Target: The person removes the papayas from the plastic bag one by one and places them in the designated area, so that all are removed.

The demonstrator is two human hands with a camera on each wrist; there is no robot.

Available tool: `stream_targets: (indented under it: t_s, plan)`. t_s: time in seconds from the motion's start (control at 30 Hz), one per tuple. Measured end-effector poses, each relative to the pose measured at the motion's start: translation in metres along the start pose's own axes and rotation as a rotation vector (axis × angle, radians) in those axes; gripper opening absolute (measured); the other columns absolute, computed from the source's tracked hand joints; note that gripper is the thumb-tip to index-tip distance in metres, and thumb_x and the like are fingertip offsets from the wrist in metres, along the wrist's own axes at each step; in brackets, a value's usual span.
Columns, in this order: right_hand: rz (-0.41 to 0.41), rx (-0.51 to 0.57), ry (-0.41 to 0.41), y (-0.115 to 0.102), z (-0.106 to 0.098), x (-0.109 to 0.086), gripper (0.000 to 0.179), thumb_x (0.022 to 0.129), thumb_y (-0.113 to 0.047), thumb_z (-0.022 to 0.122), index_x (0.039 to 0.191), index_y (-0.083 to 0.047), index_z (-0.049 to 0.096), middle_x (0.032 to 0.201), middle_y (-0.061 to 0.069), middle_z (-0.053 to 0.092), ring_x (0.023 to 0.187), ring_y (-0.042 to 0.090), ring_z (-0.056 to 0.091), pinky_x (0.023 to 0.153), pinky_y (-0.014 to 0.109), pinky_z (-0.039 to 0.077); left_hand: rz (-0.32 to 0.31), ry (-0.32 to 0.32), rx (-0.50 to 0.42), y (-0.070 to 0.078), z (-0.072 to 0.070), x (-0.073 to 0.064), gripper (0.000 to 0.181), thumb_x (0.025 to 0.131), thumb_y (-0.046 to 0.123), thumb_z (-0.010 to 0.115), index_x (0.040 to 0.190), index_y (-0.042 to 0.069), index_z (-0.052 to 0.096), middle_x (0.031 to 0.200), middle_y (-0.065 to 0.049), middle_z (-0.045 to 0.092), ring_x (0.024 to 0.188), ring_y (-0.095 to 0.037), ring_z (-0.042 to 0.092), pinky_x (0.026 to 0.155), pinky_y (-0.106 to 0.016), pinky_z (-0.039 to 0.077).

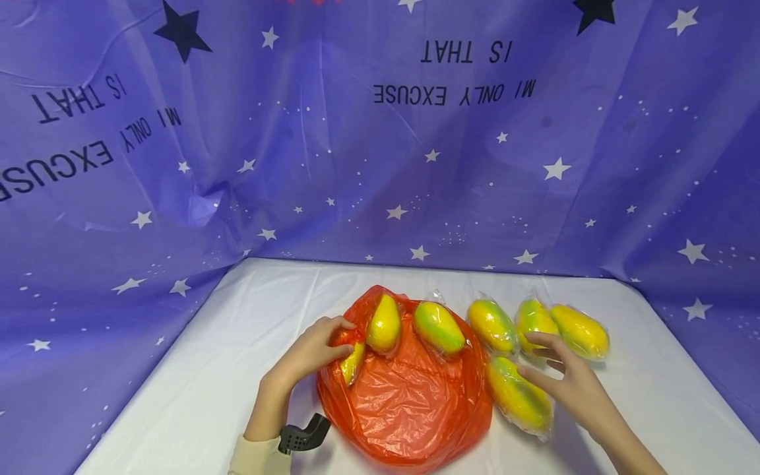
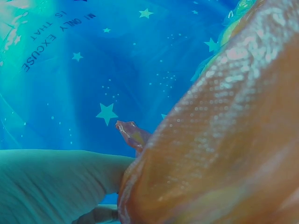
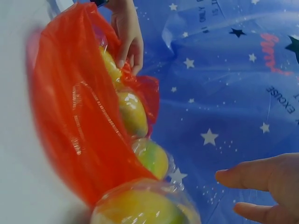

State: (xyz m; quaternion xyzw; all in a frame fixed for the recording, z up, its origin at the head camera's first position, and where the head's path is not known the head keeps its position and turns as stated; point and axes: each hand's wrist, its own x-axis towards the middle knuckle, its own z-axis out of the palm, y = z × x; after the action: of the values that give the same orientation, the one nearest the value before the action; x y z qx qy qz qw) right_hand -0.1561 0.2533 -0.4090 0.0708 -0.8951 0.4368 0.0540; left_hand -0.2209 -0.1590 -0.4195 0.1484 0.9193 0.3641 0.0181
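Observation:
A red plastic bag (image 1: 410, 409) lies spread on the table, with three yellow-green mangoes in clear wrap on it. One mango (image 1: 353, 363) is beside my left hand (image 1: 311, 349), whose thumb and fingers pinch the bag's left edge. In the left wrist view, a twisted tuft of the bag (image 2: 133, 134) sticks up past the thumb. The other two mangoes lie along the far rim, a yellow one (image 1: 384, 323) and a greener one (image 1: 439, 328). My right hand (image 1: 572, 382) hovers with spread fingers over a mango (image 1: 519, 396) just right of the bag, holding nothing.
Three more wrapped mangoes lie in a row at the back right: one by the bag (image 1: 491, 325), one in the middle (image 1: 534, 320) and one outermost (image 1: 580, 331). A white cloth (image 1: 261, 297) covers the table. Purple star-printed sheeting (image 1: 356, 165) stands behind and at both sides.

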Motion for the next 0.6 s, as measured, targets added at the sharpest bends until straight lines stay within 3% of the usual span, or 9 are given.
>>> stream_targets:
  t_s: [0.1,0.4,0.6]
  plan:
    - [-0.003,0.035,-0.007,-0.006,0.001,0.007,0.055,0.089,-0.02,0.071,0.134,0.0,0.047,0.131,0.019,0.053,0.114,0.037,0.053,0.083,0.018,0.047,-0.006,-0.002,0.004,0.001,0.0,0.0,0.032,0.084,0.013,0.073,0.115,0.013,0.065,0.117,-0.011,0.06,0.115,-0.033,0.053,0.097,-0.053,0.041]
    - [-0.105,0.08,-0.045,-0.016,0.008,0.03,0.05,0.087,-0.014,0.073,0.13,0.0,0.051,0.125,0.019,0.057,0.101,0.032,0.06,0.078,0.027,0.053,-0.003,0.003,0.003,0.001,0.0,0.0,0.031,0.084,0.012,0.074,0.114,0.013,0.066,0.115,-0.01,0.061,0.114,-0.032,0.054,0.097,-0.053,0.041]
    - [-0.16,0.014,-0.112,-0.02,0.021,0.047,0.049,0.086,-0.013,0.073,0.129,-0.003,0.052,0.124,0.018,0.057,0.102,0.031,0.06,0.078,0.032,0.054,0.004,0.005,0.002,-0.001,0.001,0.0,0.031,0.084,0.013,0.073,0.114,0.013,0.066,0.114,-0.008,0.061,0.113,-0.031,0.054,0.097,-0.052,0.042]
